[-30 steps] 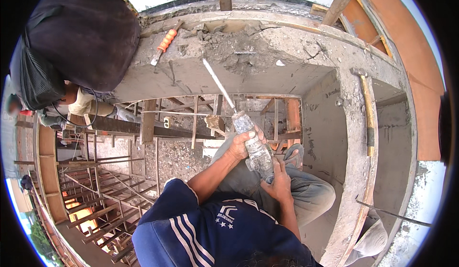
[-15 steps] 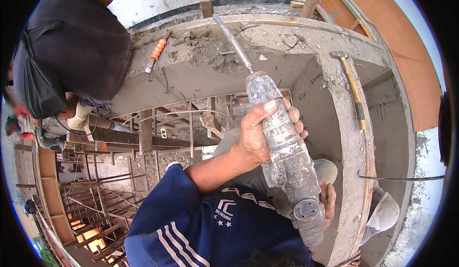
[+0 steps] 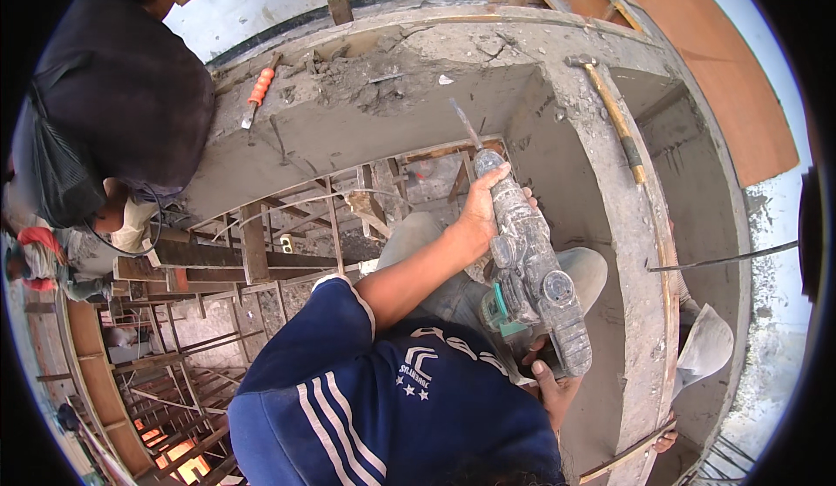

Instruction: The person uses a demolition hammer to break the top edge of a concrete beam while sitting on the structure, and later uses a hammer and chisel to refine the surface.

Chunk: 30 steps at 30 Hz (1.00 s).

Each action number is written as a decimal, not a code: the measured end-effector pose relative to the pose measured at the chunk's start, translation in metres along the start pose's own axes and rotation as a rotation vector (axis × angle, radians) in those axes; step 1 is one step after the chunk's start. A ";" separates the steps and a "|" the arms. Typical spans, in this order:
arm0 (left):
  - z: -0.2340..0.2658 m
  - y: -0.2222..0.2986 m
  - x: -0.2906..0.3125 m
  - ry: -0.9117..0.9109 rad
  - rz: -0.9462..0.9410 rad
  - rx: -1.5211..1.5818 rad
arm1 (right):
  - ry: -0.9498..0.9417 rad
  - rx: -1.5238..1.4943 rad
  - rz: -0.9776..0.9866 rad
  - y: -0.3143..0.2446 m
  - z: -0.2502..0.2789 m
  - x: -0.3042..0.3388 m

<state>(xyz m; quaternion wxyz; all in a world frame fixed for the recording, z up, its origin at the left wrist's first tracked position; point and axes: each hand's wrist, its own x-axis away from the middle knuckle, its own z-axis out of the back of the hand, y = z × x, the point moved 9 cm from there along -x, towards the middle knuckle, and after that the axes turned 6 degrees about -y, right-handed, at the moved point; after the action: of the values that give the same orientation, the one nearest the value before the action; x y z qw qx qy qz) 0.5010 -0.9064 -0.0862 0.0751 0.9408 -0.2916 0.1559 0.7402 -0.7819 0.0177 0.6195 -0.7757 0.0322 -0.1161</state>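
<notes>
A dusty grey demolition hammer (image 3: 529, 246) with green parts on its side hangs tilted in front of me. Its chisel bit (image 3: 466, 124) points up and away, before the side face of the concrete beam. My left hand (image 3: 486, 205) is wrapped around the tool's front barrel, thumb across the top. At the rear, beneath the motor housing, my right hand (image 3: 550, 385) grips the handle, its fingers partly hidden by the tool. Along the beam's top (image 3: 370, 72) the concrete is chipped, with loose crumbs.
An orange-handled chisel (image 3: 261, 87) lies on the beam at left, near a co-worker in dark clothes (image 3: 131, 94). A wooden-handled hammer (image 3: 614, 116) rests on the right-hand beam. Below are timber scaffolding (image 3: 192, 355) and a rebar rod (image 3: 723, 259). Another person in a pale hat (image 3: 705, 344) is at lower right.
The demolition hammer has come down and toward me, its bit leaving the beam's top for a spot before its side face. Both hands stay on it, and the green side now shows.
</notes>
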 end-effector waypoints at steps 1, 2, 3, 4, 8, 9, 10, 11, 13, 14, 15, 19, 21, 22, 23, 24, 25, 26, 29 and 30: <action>0.002 0.005 -0.002 -0.004 -0.014 -0.014 | -0.021 0.035 -0.024 0.002 -0.001 -0.006; 0.001 0.011 -0.003 -0.018 -0.024 -0.019 | -0.039 0.083 -0.042 0.005 -0.001 -0.011; -0.001 0.017 -0.004 -0.031 -0.035 -0.025 | -0.057 0.131 -0.061 0.006 -0.003 -0.017; 0.001 0.026 -0.006 -0.002 -0.062 -0.060 | -0.059 0.124 -0.049 0.002 -0.009 -0.023; -0.006 0.041 -0.012 -0.060 -0.022 -0.086 | -0.097 0.126 -0.039 0.001 -0.030 -0.033; -0.002 0.046 -0.015 -0.056 -0.033 -0.090 | -0.112 0.136 -0.042 0.006 -0.032 -0.036; 0.002 0.051 -0.016 -0.050 -0.044 -0.094 | -0.102 0.099 -0.059 0.013 -0.034 -0.038; 0.004 0.055 -0.018 -0.046 -0.051 -0.097 | -0.099 0.147 -0.062 0.019 -0.033 -0.041; 0.010 0.063 -0.025 -0.040 -0.059 -0.162 | -0.098 0.242 -0.071 0.036 -0.030 -0.044; 0.015 0.064 -0.023 -0.018 -0.070 -0.184 | -0.141 0.275 -0.066 0.042 -0.033 -0.042; 0.021 0.066 -0.020 0.004 -0.083 -0.206 | -0.124 0.226 -0.091 0.050 -0.034 -0.043; 0.058 0.080 0.002 0.146 -0.129 0.077 | -0.118 0.066 -0.048 0.078 -0.032 -0.046; 0.101 0.112 0.036 0.206 -0.343 -0.483 | -0.176 0.127 -0.054 0.081 -0.031 -0.041; 0.111 0.111 0.045 -0.039 -0.250 -0.863 | -0.190 0.149 -0.067 0.081 -0.032 -0.040; 0.116 0.101 0.061 -0.292 -0.150 -1.250 | -0.185 0.128 -0.088 0.077 -0.040 -0.040; 0.115 0.070 0.071 -0.414 -0.019 -1.345 | -0.174 0.103 -0.099 0.078 -0.042 -0.042; 0.113 0.038 0.086 -0.523 0.119 -1.429 | -0.167 0.071 -0.112 0.080 -0.046 -0.045; 0.107 0.022 0.081 -0.569 0.170 -1.505 | -0.165 0.022 -0.131 0.089 -0.044 -0.043; 0.124 0.004 0.057 -0.611 0.078 -1.414 | -0.187 -0.079 -0.138 0.105 -0.043 -0.043; 0.124 0.007 0.053 -0.616 0.008 -1.327 | -0.193 -0.099 -0.128 0.107 -0.041 -0.045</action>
<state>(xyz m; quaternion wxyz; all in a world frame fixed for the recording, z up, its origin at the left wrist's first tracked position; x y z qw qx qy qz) 0.5691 -0.9685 -0.1847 0.5432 0.6974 -0.3359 -0.3251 0.6981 -0.8372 -0.0842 0.5722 -0.8132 -0.0718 -0.0785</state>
